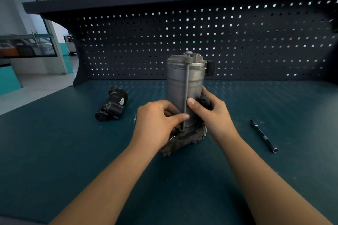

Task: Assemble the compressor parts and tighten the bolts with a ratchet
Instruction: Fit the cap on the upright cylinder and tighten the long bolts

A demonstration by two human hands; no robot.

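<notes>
A grey metal compressor cylinder (184,80) stands upright on a dark, grimy base (184,139) in the middle of the bench. A long bolt (187,82) runs down its front from the top cap into the base. My left hand (157,124) grips the cylinder's lower left side, its thumb lying against the bolt's lower end. My right hand (210,111) holds the lower right side, with its thumb pressed beside the bolt. A black ratchet handle (263,135) lies on the bench to the right, clear of both hands.
A black compressor part (112,104) lies on its side to the left. A small loose bolt (135,118) rests beside my left hand. The teal bench top (73,151) ends at a dark pegboard back wall (237,42).
</notes>
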